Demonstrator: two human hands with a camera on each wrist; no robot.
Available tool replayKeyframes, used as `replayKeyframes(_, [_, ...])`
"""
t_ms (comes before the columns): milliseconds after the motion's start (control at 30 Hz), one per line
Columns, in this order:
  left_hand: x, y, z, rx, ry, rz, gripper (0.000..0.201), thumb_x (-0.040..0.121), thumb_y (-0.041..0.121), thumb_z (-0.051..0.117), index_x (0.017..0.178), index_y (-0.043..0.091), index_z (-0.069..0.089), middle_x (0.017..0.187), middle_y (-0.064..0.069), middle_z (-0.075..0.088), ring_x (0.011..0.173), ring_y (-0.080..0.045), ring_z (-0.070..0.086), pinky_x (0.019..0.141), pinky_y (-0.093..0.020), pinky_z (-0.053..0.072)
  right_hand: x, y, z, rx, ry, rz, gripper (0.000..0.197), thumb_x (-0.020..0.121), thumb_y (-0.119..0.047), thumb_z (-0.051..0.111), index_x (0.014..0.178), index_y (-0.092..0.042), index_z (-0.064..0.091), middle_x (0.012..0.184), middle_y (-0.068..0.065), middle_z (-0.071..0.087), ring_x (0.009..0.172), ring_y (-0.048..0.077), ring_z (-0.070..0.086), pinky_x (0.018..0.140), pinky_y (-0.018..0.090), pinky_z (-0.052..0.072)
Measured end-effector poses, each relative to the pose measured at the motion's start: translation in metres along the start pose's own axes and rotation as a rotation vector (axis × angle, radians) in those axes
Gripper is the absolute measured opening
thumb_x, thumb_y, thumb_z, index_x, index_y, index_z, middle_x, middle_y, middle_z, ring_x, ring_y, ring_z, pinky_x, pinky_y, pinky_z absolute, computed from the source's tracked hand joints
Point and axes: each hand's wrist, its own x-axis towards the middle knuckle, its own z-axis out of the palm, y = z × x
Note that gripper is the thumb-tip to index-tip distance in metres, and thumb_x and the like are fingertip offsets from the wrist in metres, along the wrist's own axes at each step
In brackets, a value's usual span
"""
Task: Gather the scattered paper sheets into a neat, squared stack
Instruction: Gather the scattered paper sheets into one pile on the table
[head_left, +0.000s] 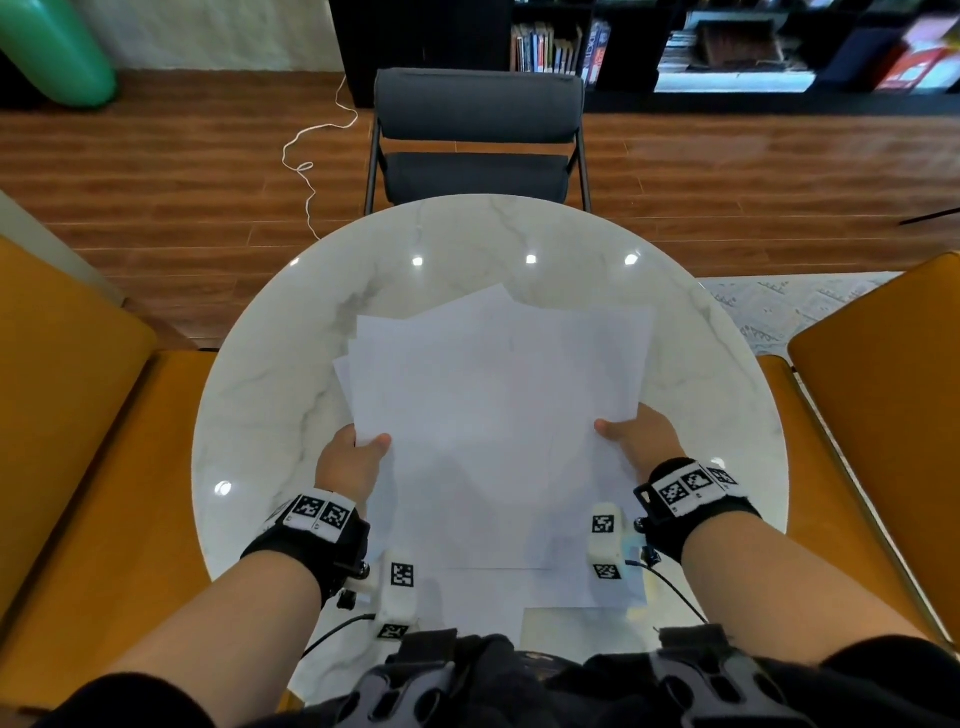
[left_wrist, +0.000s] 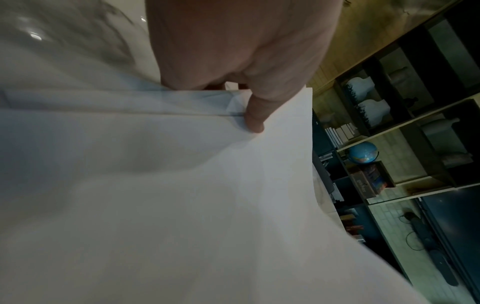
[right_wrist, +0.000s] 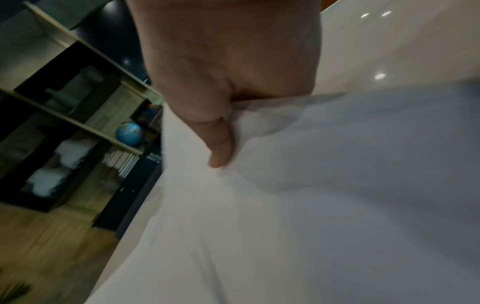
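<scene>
- The paper sheets (head_left: 493, 410) are gathered in a loose, fanned bundle held over the middle of the round table (head_left: 270, 395); the far corners are splayed at different angles, so the edges are not squared.
- At least one more sheet (head_left: 566, 587) lies flat on the table at the near edge, under the bundle's near end.
- The left hand (head_left: 349, 462) pinches the bundle's left edge, thumb on top and the other fingers hidden beneath the paper.
- In the left wrist view the left hand's thumb (left_wrist: 255, 117) presses down on the top sheet, and the paper edges show stepped layers beside it.
- The right hand (head_left: 641, 434) pinches the right edge in the same way, thumb on top, fingers out of sight under the sheets.
- In the right wrist view the right hand's thumb (right_wrist: 221, 144) bears on the paper, which buckles into soft folds around it.
- Both wrists carry black bands with printed square markers.
- The table has a white, grey-veined marble top with bright light spots.
- A dark grey chair (head_left: 478, 140) stands at the far side of the table, and orange seats (head_left: 67, 415) flank it on both sides.
- Beyond the chair a dark bookshelf (head_left: 727, 47) stands on a wooden floor, and a white cord (head_left: 311, 156) trails across the boards.
</scene>
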Motion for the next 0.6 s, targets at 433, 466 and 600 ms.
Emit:
replayKeyframes(433, [-0.002,0.008,-0.001,-0.139,-0.137,0.009,0.028,0.091,0.019,0.058,0.118,0.012,0.059,0.114,-0.004,0.065,0.107,-0.025,0.059,0.093,-0.034,0.043,-0.013,-0.01,-0.001,0.21,-0.212,-0.004,0.036,0.085,-0.01,0.069,0.119,-0.001,0.062,0.12,0.017,0.067,0.104,0.033,0.066,0.098,0.045,0.049])
replayKeyframes(466, [-0.002,0.01,0.001,-0.111,-0.149,0.026,0.03,0.091,0.02,0.058,0.119,0.011,0.059,0.115,-0.006,0.066,0.107,-0.026,0.06,0.093,-0.035,0.044,-0.015,-0.012,0.005,0.164,-0.225,-0.02,0.036,0.086,-0.016,0.07,0.118,-0.005,0.062,0.119,0.01,0.067,0.103,0.029,0.065,0.098,0.042,0.048])
replayKeyframes(600, [-0.006,0.019,0.009,0.0,-0.072,0.092,0.023,0.09,0.023,0.057,0.108,0.009,0.061,0.106,-0.01,0.064,0.097,-0.028,0.06,0.084,-0.033,0.046,-0.003,-0.006,0.021,0.076,-0.163,-0.027,0.062,0.07,-0.024,0.084,0.124,-0.005,0.059,0.123,0.012,0.067,0.112,0.031,0.062,0.104,0.047,0.045])
